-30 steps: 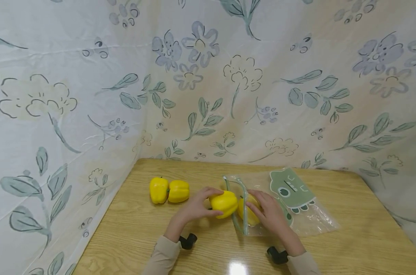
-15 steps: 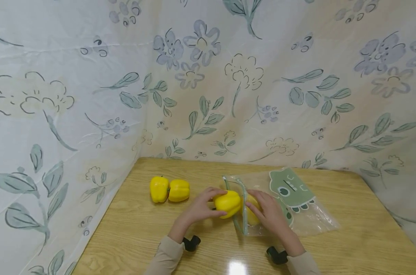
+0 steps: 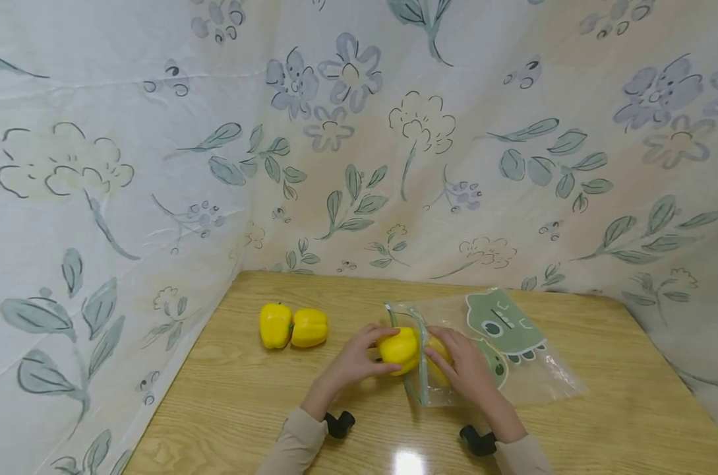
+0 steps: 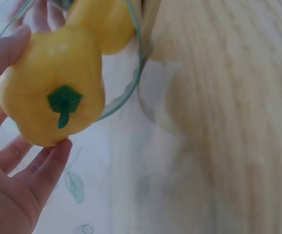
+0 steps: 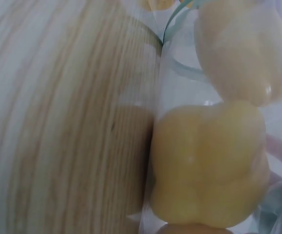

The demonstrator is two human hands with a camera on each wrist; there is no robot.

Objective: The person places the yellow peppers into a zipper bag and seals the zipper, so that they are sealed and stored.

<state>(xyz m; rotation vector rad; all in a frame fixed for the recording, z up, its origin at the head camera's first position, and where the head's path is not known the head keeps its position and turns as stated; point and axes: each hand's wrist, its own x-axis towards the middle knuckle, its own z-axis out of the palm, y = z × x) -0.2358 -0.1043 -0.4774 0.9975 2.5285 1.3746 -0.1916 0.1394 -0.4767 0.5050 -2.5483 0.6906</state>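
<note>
A yellow bell pepper (image 3: 399, 350) with a green stem is gripped between the thumb and fingers of my left hand (image 3: 353, 359). It sits within the mouth of a clear plastic bag (image 3: 548, 379) printed with a green dinosaur. In the left wrist view the stem of this pepper (image 4: 33, 53) faces the camera. My right hand (image 3: 468, 363) holds the bag by its green-edged opening. Inside the bag lies another yellow pepper (image 5: 209, 165), seen through the plastic in the right wrist view and partly hidden by my right hand in the head view.
Two more yellow peppers, one upright pepper (image 3: 275, 326) and one pepper on its side (image 3: 310, 328), touch each other at the left of the wooden table (image 3: 216, 409). A floral cloth (image 3: 359, 165) hangs behind and along the left side.
My left hand has moved right, bringing its pepper from outside the bag into the opening, against the pepper within. My right hand and the bag have barely moved.
</note>
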